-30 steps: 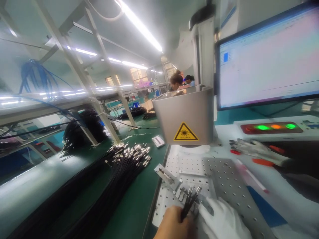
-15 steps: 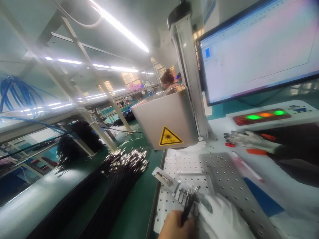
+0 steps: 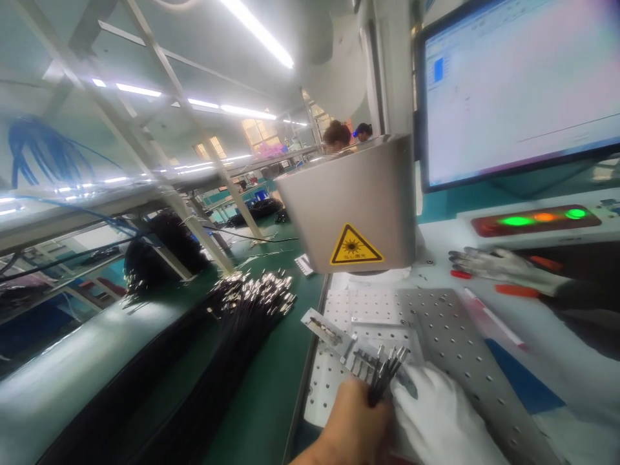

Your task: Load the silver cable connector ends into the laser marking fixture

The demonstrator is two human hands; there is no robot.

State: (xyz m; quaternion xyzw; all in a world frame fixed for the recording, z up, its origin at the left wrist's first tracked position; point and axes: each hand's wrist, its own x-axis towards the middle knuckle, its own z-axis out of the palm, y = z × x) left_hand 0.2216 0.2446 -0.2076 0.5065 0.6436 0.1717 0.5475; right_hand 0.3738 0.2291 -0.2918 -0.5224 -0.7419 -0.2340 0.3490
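Your left hand (image 3: pixel 361 413), bare, has its grip closed around a small bunch of black cables (image 3: pixel 382 378), their metal tips sticking out above your fist and pointing up and away from you. Your right hand (image 3: pixel 436 413), in a white glove, is just beside the bunch on its right; you have its back toward the camera, so I cannot tell whether its grip is wide, narrow or holding any of the cables.

The bunch is over the perforated plate (image 3: pixel 322 394), in front of a metal fixture (image 3: pixel 329 332) with a row of small slots; whether the tips touch it, I cannot tell. Beyond your hands is the grey machine head (image 3: pixel 349 200), with 1 yellow warning triangle (image 3: pixel 357 247) on its front.

To your left, a large bundle of black cables (image 3: pixel 242 342) lies on the green desk (image 3: pixel 276 394), metal ends away from you. To your right are a blue sheet (image 3: pixel 523 378), a red-and-white pen (image 3: pixel 494 320) and a grey-white glove (image 3: pixel 504 268). Behind them, a panel (image 3: pixel 535 221) shows 2 green lights and 1 orange, below the monitor (image 3: pixel 518 97). 2 people (image 3: pixel 336 134) are in the background past the machine head.
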